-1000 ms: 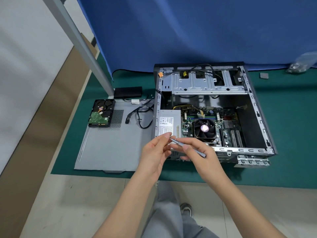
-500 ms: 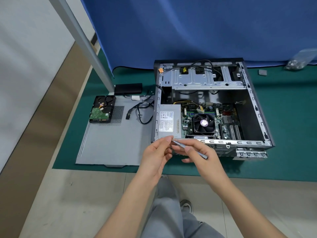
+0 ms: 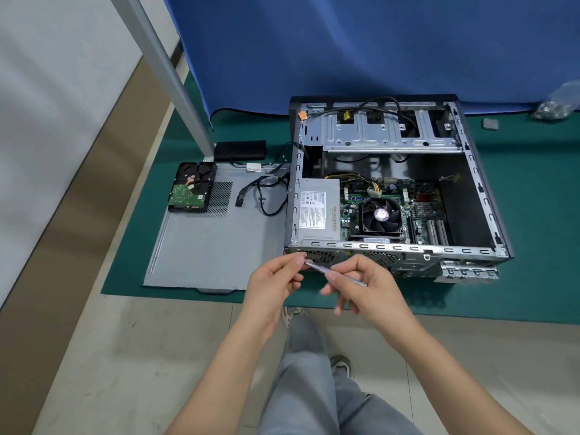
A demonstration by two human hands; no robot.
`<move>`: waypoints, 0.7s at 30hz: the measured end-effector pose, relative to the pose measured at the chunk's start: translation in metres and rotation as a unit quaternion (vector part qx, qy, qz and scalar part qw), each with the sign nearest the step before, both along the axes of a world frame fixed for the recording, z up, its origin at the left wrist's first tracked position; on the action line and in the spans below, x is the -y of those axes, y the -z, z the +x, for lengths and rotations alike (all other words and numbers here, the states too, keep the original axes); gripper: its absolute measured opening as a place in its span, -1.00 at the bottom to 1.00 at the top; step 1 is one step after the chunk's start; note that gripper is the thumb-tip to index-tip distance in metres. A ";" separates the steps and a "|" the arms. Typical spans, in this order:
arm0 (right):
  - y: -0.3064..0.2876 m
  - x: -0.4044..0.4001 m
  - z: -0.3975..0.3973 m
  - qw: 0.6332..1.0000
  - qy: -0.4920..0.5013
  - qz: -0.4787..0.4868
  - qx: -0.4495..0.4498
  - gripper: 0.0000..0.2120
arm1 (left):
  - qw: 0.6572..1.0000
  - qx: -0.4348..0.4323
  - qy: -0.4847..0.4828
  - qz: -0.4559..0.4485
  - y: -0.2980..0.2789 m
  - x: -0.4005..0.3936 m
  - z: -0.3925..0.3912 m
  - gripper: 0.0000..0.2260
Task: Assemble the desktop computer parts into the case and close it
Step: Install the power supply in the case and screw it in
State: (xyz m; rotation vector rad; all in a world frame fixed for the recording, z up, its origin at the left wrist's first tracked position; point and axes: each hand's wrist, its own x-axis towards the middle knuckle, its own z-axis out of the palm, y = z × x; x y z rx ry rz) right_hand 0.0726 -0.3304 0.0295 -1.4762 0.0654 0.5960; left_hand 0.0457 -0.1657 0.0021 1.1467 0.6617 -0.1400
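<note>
A: Where do things stand?

B: The open grey steel computer case [image 3: 483,196] lies on its side toward the back right of the green mat [image 3: 533,246], its near edge close to the mat's front edge. Inside, the silver boxy power supply [image 3: 318,208] sits in the near left corner, with the black square cooler fan [image 3: 381,215] on the green motherboard beside it.

A: And the hands?

B: Both hover just in front of the case's near rim. The right hand [image 3: 373,285] pinches a slim grey metal screwdriver [image 3: 332,272] between thumb and forefinger; the left hand [image 3: 274,282] has its fingertips closed on the tool's tip (whether a screw sits there is too small to tell).

A: What's still loose?

B: The black hard drive with a green circuit board [image 3: 190,191] rests on the flat grey side panel [image 3: 213,246], at the panel's back left corner. Black cables [image 3: 263,196] trail over the panel's right edge beside the case.

A: So how should this step go?

B: I judge they're readying the driver. Seat the bit squarely, keep the shaft in line with the hole, and start the turns gently so nothing drops among the boards. The drive and panel come later.
</note>
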 end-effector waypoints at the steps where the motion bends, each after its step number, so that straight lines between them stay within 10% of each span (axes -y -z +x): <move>1: 0.005 0.001 0.000 1.000 0.007 -0.013 0.007 -0.93 | 1.000 -0.006 -0.002 -0.004 0.002 -0.002 -0.002 -0.88; 11: 0.066 -0.016 -0.015 0.954 -0.145 -0.256 0.056 -0.85 | 0.993 -0.114 0.000 0.026 0.039 -0.008 -0.007 -0.91; 21: 0.098 -0.039 -0.012 0.952 -0.149 -0.266 -0.010 -0.94 | 0.981 -0.175 -0.076 -0.038 0.073 -0.001 0.014 -0.93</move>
